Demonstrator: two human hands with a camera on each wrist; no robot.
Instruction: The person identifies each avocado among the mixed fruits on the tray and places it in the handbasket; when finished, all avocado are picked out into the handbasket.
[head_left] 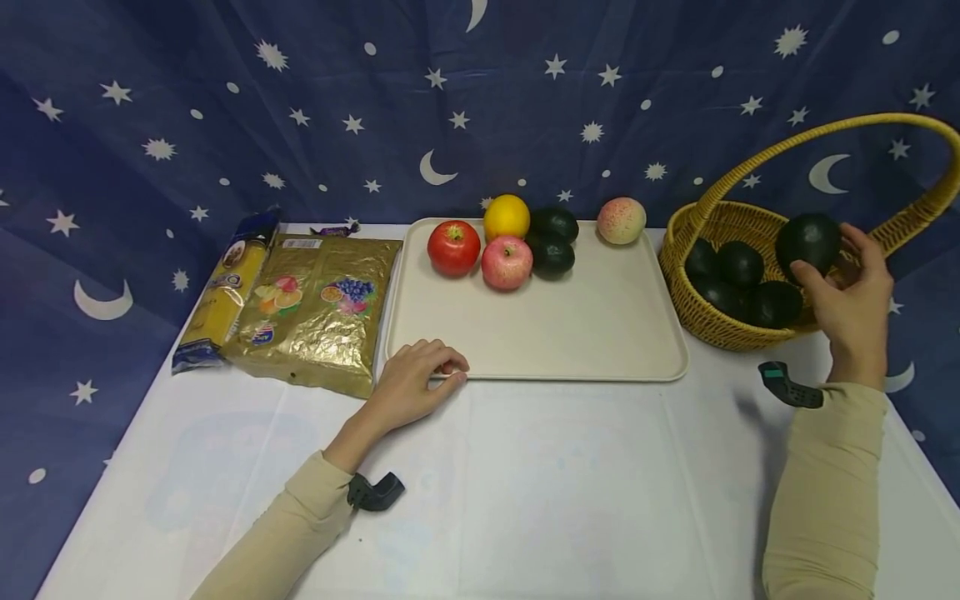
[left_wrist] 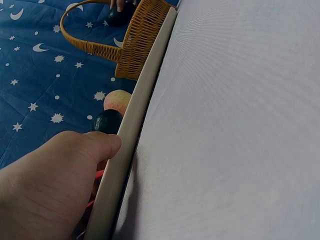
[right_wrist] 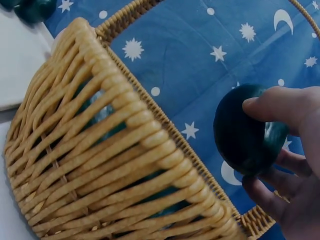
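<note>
My right hand grips a dark green avocado between thumb and fingers, just above the wicker basket. In the right wrist view this avocado is held over the basket's rim. Several more dark avocados lie inside the basket. My left hand rests at the front left edge of the cream tray, its fingers relaxed and bent over the rim. Nothing shows in its grasp; the left wrist view has the thumb against the tray's side, while the other fingers are hidden.
On the tray sit a red pomegranate, a yellow orange, a pink apple, two avocados and a peach. Left of it lie a gold bag, a pasta packet and a purple-wrapped candy. The basket's handle arches high.
</note>
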